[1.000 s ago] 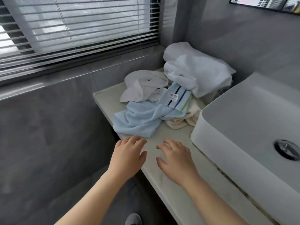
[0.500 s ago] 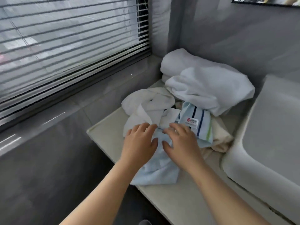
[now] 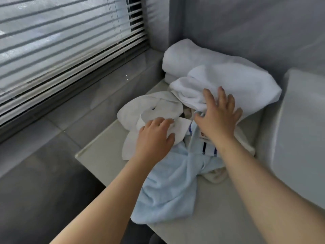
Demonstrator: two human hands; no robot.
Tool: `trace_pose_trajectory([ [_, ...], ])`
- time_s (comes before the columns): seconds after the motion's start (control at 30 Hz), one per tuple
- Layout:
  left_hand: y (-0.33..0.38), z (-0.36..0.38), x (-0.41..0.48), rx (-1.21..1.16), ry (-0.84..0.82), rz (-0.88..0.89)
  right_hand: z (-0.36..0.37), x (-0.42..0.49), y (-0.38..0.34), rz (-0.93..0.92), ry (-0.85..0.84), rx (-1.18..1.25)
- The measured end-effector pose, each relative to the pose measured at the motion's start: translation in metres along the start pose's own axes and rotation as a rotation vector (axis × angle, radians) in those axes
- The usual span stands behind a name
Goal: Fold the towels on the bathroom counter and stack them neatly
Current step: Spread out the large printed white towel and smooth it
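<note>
**Towel pile on counter: both hands engaged**

The counter runs from lower centre toward the upper right of the frame. 4 towels lie on it in a loose heap.

- The large white towel sits bunched at the far end, upper right of centre, against the grey wall.
- The small white towel lies crumpled at frame centre, just left of the large one.
- The light blue towel spreads toward the lower centre, its striped end with a label partly hidden under the right forearm.
- A cream towel shows only as edges beneath the blue one.

The left hand rests on the small white towel, its fingers curled over a fold of the cloth. The right hand lies with fingers spread wide against the front edge of the large white towel; whether the thumb hooks the blue cloth cannot be told.

The white basin stands at the right edge, touching the pile. The window blinds fill the upper left.
</note>
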State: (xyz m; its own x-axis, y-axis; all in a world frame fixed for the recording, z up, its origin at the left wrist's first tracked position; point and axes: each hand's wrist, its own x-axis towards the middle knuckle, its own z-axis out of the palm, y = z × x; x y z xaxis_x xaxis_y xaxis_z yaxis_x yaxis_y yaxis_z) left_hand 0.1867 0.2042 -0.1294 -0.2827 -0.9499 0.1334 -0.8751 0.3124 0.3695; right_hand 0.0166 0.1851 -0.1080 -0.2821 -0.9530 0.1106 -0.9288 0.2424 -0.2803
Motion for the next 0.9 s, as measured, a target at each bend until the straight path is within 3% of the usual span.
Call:
trace_pose_trajectory([
  [0.13,0.003,0.007,0.01,-0.034,-0.008,-0.035,0.009,0.006,0.01,0.021,0.04,0.022],
  [0.27,0.0,0.013,0.013,-0.116,0.008,-0.047,0.007,0.011,0.011,0.116,0.146,0.194],
  [0.4,0.002,0.011,0.016,-0.543,0.064,-0.257,0.0,0.002,-0.003,-0.023,0.263,0.46],
  [0.53,0.012,-0.001,0.023,-1.213,0.061,-0.524,-0.018,-0.017,-0.021,-0.2,0.256,0.976],
  [0.6,0.012,-0.008,0.025,-1.504,0.008,-0.641,-0.026,-0.025,-0.028,-0.269,0.209,1.202],
  [0.67,0.01,-0.015,0.026,-1.632,-0.038,-0.652,-0.034,-0.029,-0.033,-0.303,0.14,1.367],
  [0.8,0.012,-0.032,0.029,-1.804,-0.043,-0.415,-0.048,-0.03,-0.042,-0.261,-0.056,1.73],
  [0.9,0.009,-0.049,0.027,-2.024,0.036,-0.424,-0.051,-0.037,-0.045,-0.203,-0.349,2.043],
])
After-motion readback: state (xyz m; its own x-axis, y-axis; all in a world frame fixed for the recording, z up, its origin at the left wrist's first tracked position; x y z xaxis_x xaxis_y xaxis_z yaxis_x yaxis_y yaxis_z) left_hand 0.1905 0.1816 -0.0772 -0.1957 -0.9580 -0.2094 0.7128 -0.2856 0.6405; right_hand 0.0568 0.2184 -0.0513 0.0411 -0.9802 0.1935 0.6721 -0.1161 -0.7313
